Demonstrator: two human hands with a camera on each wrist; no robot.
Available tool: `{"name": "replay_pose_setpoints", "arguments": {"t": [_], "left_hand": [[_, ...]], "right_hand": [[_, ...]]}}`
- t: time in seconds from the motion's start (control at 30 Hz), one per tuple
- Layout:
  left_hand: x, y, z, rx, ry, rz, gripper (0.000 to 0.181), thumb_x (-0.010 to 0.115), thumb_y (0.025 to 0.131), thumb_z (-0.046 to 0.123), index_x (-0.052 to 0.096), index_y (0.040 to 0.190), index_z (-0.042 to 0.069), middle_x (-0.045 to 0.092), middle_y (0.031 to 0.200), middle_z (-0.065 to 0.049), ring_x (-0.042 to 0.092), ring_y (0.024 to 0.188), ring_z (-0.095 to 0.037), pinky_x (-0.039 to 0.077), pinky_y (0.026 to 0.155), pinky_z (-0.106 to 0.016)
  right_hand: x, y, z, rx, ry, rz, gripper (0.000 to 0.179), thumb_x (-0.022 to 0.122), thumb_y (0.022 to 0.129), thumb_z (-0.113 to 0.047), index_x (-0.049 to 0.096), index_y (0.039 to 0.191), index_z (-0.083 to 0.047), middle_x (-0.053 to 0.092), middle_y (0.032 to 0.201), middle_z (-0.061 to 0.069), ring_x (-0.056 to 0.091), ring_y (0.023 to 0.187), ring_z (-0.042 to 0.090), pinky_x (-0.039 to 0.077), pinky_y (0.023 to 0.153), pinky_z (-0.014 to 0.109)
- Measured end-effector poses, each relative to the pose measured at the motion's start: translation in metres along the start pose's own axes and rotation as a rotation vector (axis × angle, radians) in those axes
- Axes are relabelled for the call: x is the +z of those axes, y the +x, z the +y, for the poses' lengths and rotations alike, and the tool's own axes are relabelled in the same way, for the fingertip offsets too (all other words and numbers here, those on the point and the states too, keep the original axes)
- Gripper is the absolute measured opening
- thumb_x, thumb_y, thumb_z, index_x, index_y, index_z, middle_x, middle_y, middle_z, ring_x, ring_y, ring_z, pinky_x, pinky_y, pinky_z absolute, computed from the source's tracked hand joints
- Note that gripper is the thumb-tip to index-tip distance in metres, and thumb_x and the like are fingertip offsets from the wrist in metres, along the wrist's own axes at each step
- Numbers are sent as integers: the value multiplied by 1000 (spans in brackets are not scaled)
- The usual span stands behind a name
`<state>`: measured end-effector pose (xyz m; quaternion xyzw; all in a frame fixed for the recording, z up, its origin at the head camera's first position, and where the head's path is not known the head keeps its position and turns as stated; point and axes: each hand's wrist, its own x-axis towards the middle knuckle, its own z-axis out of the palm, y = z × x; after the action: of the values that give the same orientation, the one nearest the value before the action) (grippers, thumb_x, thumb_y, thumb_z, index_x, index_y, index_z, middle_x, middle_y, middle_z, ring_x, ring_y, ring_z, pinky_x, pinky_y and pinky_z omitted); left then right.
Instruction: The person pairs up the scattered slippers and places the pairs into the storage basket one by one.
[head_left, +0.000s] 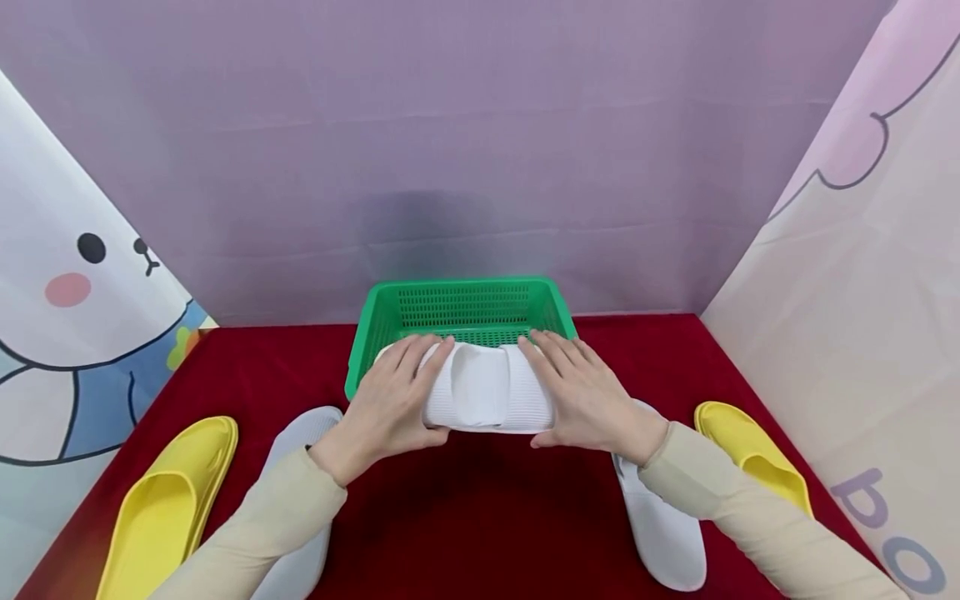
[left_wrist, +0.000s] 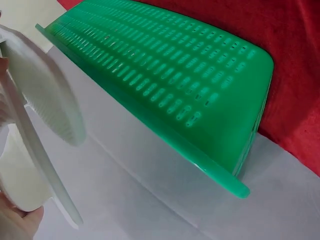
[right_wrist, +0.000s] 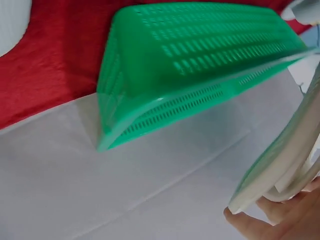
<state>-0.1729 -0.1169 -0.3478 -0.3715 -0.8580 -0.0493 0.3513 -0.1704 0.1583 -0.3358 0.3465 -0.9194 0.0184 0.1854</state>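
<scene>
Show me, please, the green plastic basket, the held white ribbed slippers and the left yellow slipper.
Green plastic basket (head_left: pixel 465 307): head view, back wall.
Held white slippers (head_left: pixel 482 387): head view, smooth middle.
Left yellow slipper (head_left: pixel 156 521): head view, footbed.

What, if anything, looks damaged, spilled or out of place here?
Nothing looks spilled or damaged. Mildly odd: the left yellow slipper and right yellow slipper lie on opposite sides of the red cloth, though they look like one pair.
</scene>
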Motion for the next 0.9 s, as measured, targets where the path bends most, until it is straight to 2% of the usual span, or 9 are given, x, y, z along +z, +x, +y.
{"name": "replay_pose_setpoints", "arguments": {"t": [0.17, 0.3, 0.53, 0.9], "left_hand": [[2, 1, 1, 15, -1, 2, 97, 72, 52, 48, 41, 133, 4, 50, 124, -13, 47, 112, -28, 42, 97, -42], [4, 1, 2, 9, 9, -28, 100, 72, 52, 51, 40, 134, 4, 50, 124, -13, 48, 112, -29, 43, 97, -41], [4, -1, 2, 0, 17, -64, 105, 72, 52, 55, 37, 135, 2, 50, 124, -14, 48, 111, -29, 42, 98, -40], [10, 0, 3, 21, -6, -49, 103, 72, 51, 54, 38, 134, 3, 49, 124, -13, 48, 112, -28, 41, 99, -41]], "right_hand": [[7, -3, 1, -14, -3, 29, 119, 80, 51, -55, 23, 143, -6, 41, 134, 13, 38, 123, 30, 37, 101, 48], [12, -5, 2, -11, 16, 40, 114, 79, 53, -53, 25, 141, -7, 42, 131, 13, 39, 120, 30, 41, 95, 48], [16, -6, 2, -30, 22, 79, 112, 79, 52, -53, 27, 140, -8, 42, 130, 13, 39, 119, 30, 41, 93, 47], [20, -1, -4, -56, 27, 118, 113, 79, 49, -56, 32, 138, -4, 46, 126, 13, 42, 116, 29, 44, 90, 45]]}}
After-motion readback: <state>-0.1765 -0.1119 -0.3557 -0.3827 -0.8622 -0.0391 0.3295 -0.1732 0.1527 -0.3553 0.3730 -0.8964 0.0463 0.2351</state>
